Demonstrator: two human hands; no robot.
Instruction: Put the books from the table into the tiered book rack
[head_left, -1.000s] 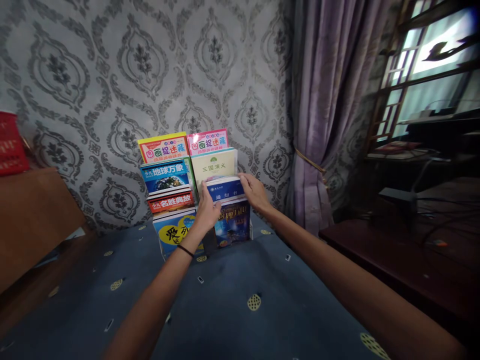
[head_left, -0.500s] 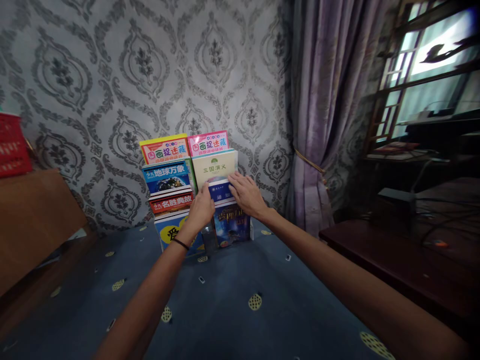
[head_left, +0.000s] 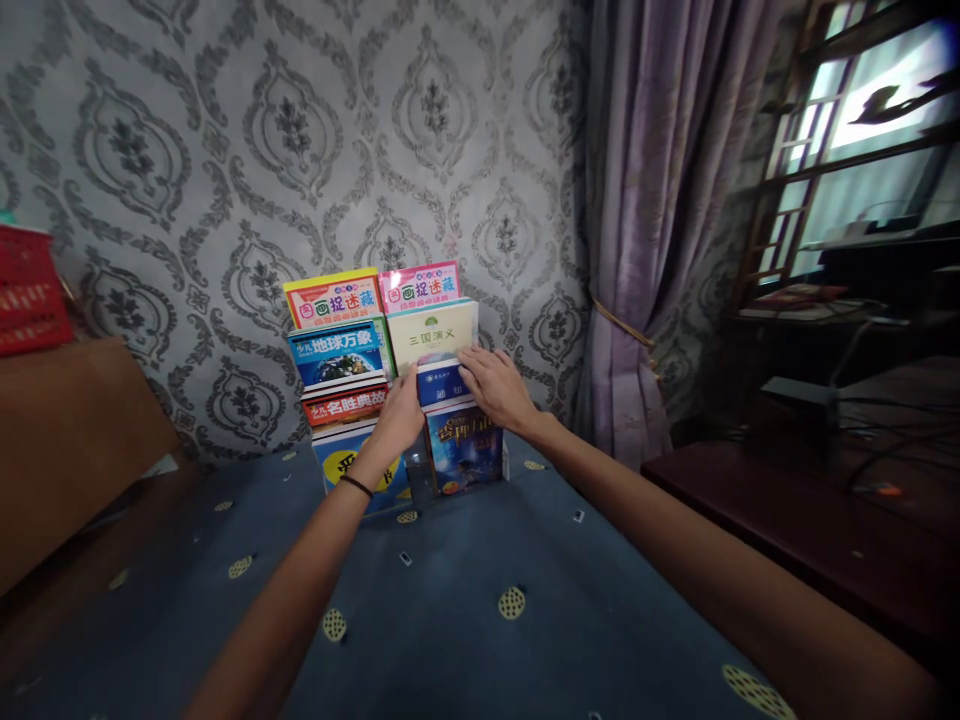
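Two columns of books stand upright in stepped rows against the wall. In the right column, a blue booklet (head_left: 442,385) with white lettering sits between a cream book (head_left: 433,337) behind and a dark blue book (head_left: 466,448) in front. My left hand (head_left: 401,412), a dark band on its wrist, is closed at the booklet's left edge. At its upper right edge my right hand (head_left: 496,385) grips with bent fingers, thumb side hidden. Left of my hands are a blue Earth-cover book (head_left: 337,355), a red book (head_left: 341,407) and a blue-and-yellow book (head_left: 334,465).
Two picture books, one yellow-edged (head_left: 330,300) and one pink (head_left: 420,287), stand at the back. Blue patterned cloth (head_left: 420,620) covers the surface. A cardboard box (head_left: 75,440) and red basket (head_left: 30,290) are left; a purple curtain (head_left: 637,200) and dark red table (head_left: 750,520) are right.
The view has shifted slightly, so the books sit a little farther right. Both hands stay at the blue booklet's edges, with hardly any visible movement.
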